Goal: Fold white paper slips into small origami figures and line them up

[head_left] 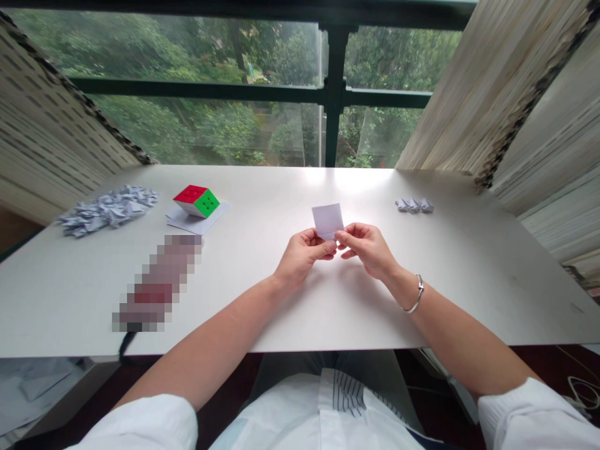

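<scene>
A small white paper slip (327,219) stands upright above the white table (262,294), pinched at its lower edge from both sides. My left hand (304,255) grips its lower left part with thumb and fingers closed. My right hand (366,248), with a silver bracelet on the wrist, pinches the lower right corner. Both hands hover just over the table's middle, close together.
A heap of folded paper pieces (109,209) lies at the far left. A colourful cube (197,200) rests on a stack of paper sheets (194,220). A few folded pieces (414,204) sit at the right. A blurred object (158,283) lies front left. Window behind.
</scene>
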A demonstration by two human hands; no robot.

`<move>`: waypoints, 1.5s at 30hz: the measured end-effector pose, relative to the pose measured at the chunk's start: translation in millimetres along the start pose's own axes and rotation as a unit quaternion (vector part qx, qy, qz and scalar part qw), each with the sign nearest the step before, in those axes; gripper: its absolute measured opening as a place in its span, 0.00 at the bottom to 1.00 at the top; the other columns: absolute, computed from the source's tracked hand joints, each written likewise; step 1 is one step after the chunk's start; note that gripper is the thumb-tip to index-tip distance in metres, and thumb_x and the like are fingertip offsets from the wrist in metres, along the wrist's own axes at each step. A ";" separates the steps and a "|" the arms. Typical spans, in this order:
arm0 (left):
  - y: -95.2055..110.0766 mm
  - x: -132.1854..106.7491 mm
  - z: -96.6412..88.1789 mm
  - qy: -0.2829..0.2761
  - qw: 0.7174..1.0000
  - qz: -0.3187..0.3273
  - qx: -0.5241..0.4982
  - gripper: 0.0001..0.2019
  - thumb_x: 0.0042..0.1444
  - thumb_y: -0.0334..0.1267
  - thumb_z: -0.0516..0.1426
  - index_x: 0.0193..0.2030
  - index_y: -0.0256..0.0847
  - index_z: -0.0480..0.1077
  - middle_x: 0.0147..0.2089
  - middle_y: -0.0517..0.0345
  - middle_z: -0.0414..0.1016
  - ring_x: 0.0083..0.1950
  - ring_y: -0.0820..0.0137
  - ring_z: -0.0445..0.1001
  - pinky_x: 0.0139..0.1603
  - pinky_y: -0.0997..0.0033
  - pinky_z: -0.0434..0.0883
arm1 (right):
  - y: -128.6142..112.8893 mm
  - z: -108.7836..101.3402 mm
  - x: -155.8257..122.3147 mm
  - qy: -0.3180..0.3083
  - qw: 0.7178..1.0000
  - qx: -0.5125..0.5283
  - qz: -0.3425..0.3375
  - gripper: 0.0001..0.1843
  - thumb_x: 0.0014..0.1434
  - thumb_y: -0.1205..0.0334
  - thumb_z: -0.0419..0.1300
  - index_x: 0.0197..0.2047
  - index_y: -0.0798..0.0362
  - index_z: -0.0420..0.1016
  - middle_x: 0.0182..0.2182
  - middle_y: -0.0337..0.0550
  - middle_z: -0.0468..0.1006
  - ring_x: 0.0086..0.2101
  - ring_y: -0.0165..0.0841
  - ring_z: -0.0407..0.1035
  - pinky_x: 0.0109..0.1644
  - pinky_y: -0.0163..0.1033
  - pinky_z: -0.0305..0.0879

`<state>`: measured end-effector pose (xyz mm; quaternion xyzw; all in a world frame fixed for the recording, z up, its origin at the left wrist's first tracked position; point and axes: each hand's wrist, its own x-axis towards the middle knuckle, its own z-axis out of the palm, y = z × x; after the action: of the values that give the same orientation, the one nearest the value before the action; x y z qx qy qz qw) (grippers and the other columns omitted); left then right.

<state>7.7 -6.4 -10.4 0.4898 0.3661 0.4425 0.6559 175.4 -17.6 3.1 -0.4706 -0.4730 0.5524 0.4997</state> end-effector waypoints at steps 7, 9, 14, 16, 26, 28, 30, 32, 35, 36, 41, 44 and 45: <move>-1.6 2.0 1.0 0.005 0.999 0.034 -0.012 0.19 0.45 0.36 0.70 0.44 0.36 0.73 0.36 0.55 0.78 0.35 0.72 0.73 0.40 0.70 0.70 | 1.9 1.2 -0.3 -0.013 1.000 0.014 0.015 0.22 0.44 0.44 0.72 0.28 0.54 0.72 0.25 0.40 0.77 0.29 0.30 0.73 0.27 0.32 0.69; -1.2 2.0 0.6 0.004 0.999 0.036 -0.011 0.19 0.45 0.35 0.69 0.44 0.36 0.73 0.36 0.55 0.78 0.35 0.73 0.73 0.41 0.70 0.70 | 1.7 0.5 -0.2 -0.016 0.999 0.020 0.021 0.22 0.44 0.44 0.72 0.28 0.54 0.73 0.25 0.40 0.77 0.29 0.31 0.73 0.28 0.32 0.69; 1.1 0.7 0.0 -0.015 0.999 0.035 -0.019 0.18 0.45 0.35 0.69 0.44 0.37 0.74 0.36 0.55 0.78 0.38 0.71 0.74 0.42 0.69 0.70 | 0.2 -0.2 -0.7 -0.010 0.999 0.034 0.017 0.23 0.43 0.43 0.73 0.28 0.53 0.71 0.24 0.38 0.75 0.29 0.31 0.72 0.29 0.34 0.71; 2.2 -0.3 0.0 -0.025 0.999 0.024 -0.012 0.16 0.47 0.37 0.68 0.43 0.37 0.75 0.37 0.54 0.78 0.37 0.70 0.75 0.42 0.68 0.71 | -0.5 0.2 -1.2 -0.008 0.999 0.035 0.018 0.24 0.43 0.43 0.73 0.28 0.53 0.71 0.24 0.38 0.75 0.29 0.31 0.72 0.29 0.33 0.71; 1.1 -2.0 -1.9 0.002 0.998 0.006 0.056 0.14 0.50 0.48 0.67 0.32 0.38 0.78 0.29 0.55 0.76 0.29 0.72 0.71 0.32 0.70 0.68 | 0.9 2.4 -2.9 -0.036 0.999 -0.011 0.029 0.23 0.44 0.43 0.72 0.29 0.54 0.72 0.26 0.40 0.74 0.32 0.32 0.72 0.27 0.33 0.71; 2.0 -2.2 -2.2 -0.001 0.998 0.011 0.065 0.14 0.48 0.48 0.67 0.32 0.38 0.78 0.29 0.54 0.77 0.29 0.72 0.71 0.32 0.70 0.68 | 1.8 2.6 -2.9 -0.045 0.999 -0.015 0.023 0.24 0.44 0.43 0.72 0.29 0.54 0.72 0.26 0.39 0.74 0.31 0.31 0.72 0.27 0.33 0.71; 3.2 -2.3 -2.1 -0.012 0.997 0.015 0.069 0.14 0.48 0.47 0.68 0.33 0.38 0.78 0.30 0.54 0.77 0.29 0.71 0.71 0.33 0.69 0.68 | 1.7 2.6 -3.0 -0.052 0.999 -0.013 0.009 0.23 0.45 0.42 0.71 0.28 0.54 0.71 0.26 0.40 0.75 0.30 0.31 0.72 0.27 0.33 0.71; 4.4 -2.5 -1.8 -0.017 0.997 0.021 0.068 0.13 0.48 0.46 0.68 0.32 0.37 0.78 0.31 0.54 0.78 0.30 0.71 0.71 0.33 0.69 0.69 | 0.6 2.3 -3.2 -0.056 0.998 -0.010 -0.001 0.23 0.47 0.42 0.70 0.28 0.54 0.72 0.26 0.40 0.76 0.30 0.31 0.72 0.28 0.34 0.71; 5.9 -2.9 -1.2 -0.016 0.997 0.025 0.066 0.13 0.50 0.46 0.66 0.32 0.37 0.78 0.29 0.54 0.76 0.30 0.71 0.72 0.34 0.69 0.71 | -2.1 1.3 -3.1 -0.060 0.998 -0.008 -0.003 0.23 0.49 0.41 0.69 0.28 0.54 0.73 0.25 0.41 0.76 0.30 0.31 0.73 0.29 0.34 0.72; 6.2 -3.1 -1.0 -0.018 0.997 0.024 0.064 0.13 0.51 0.46 0.66 0.32 0.36 0.77 0.29 0.54 0.76 0.31 0.71 0.73 0.35 0.69 0.71 | -2.8 0.9 -3.0 -0.059 0.998 -0.009 -0.003 0.23 0.49 0.41 0.68 0.29 0.55 0.73 0.26 0.41 0.77 0.30 0.32 0.73 0.29 0.34 0.72; 6.7 -2.8 -1.8 0.001 0.999 0.018 0.041 0.14 0.51 0.47 0.66 0.37 0.37 0.78 0.34 0.53 0.78 0.38 0.67 0.76 0.37 0.68 0.74 | -2.3 -0.4 -2.1 -0.043 0.998 -0.033 -0.019 0.22 0.50 0.42 0.68 0.29 0.55 0.74 0.25 0.40 0.77 0.29 0.30 0.73 0.28 0.33 0.72; 6.4 -2.1 -2.7 0.010 0.999 0.015 0.028 0.14 0.51 0.45 0.66 0.39 0.37 0.78 0.34 0.54 0.78 0.37 0.68 0.75 0.36 0.68 0.74 | 1.0 -0.1 -2.2 -0.033 0.997 -0.065 -0.040 0.21 0.50 0.43 0.68 0.29 0.55 0.74 0.24 0.39 0.75 0.28 0.30 0.72 0.28 0.34 0.73; 6.3 -2.0 -2.9 0.012 1.000 0.013 0.021 0.14 0.50 0.44 0.67 0.39 0.37 0.78 0.34 0.54 0.78 0.36 0.68 0.75 0.36 0.69 0.74 | 2.1 -0.1 -2.3 -0.026 0.996 -0.075 -0.049 0.21 0.50 0.43 0.69 0.29 0.55 0.75 0.24 0.39 0.75 0.28 0.30 0.72 0.29 0.34 0.73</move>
<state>3.0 -6.5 -4.9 0.5031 0.3765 0.4489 0.6354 175.4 -20.1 1.1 -0.4684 -0.5483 0.5019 0.4776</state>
